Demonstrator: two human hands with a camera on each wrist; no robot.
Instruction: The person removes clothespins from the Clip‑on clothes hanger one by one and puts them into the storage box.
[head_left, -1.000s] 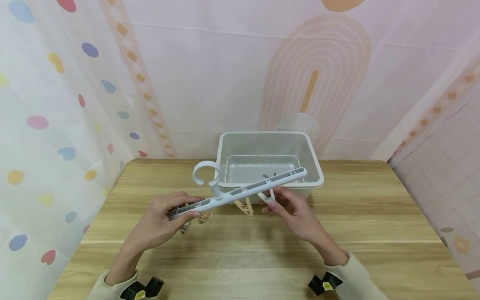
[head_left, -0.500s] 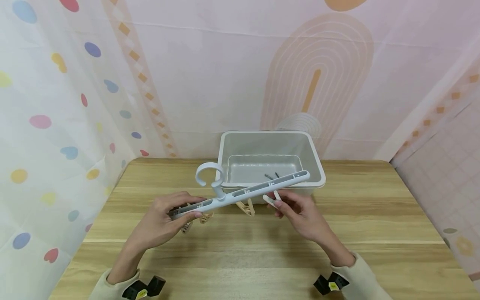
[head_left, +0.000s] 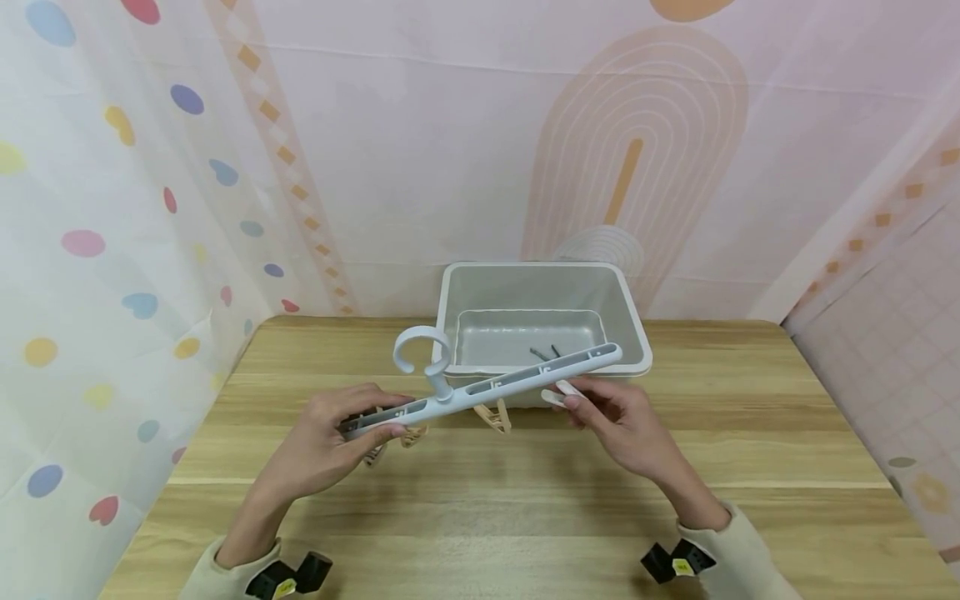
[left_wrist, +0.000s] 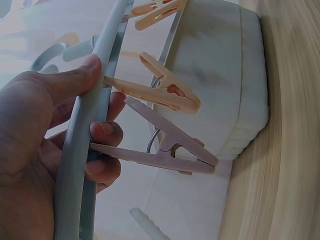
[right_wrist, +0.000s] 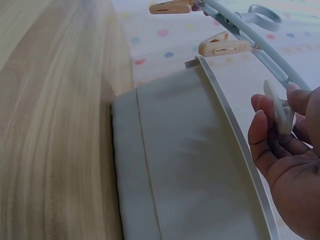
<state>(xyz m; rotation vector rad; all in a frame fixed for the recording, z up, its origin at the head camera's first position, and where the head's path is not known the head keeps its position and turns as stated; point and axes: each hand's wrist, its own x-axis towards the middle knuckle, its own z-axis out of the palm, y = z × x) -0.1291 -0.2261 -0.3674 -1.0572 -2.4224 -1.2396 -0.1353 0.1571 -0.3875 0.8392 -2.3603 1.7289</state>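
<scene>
My left hand (head_left: 322, 442) grips the left end of a light blue-grey clothes hanger (head_left: 517, 382), which slants up to the right with its hook on top. Between thumb and fingertips, my right hand (head_left: 622, 425) pinches a white clothespin (head_left: 564, 395) just below the hanger's right half. Whether the clothespin touches the hanger is unclear. A peach clothespin (head_left: 492, 415) hangs under the hanger's middle. Nearer my left hand hang another peach clothespin (left_wrist: 172, 92) and a pinkish one (left_wrist: 175, 150), clearest in the left wrist view. My right fingers partly hide the white clothespin.
A grey plastic bin (head_left: 637, 342) stands at the back of the wooden table (head_left: 480, 517), behind the hanger. Two small dark pieces (head_left: 538, 354) lie inside it. A patterned curtain (head_left: 412, 167) hangs behind the table.
My right hand has moved right along the underside of the hanger with the white clothespin. My left hand keeps its grip, and the hanger has barely shifted.
</scene>
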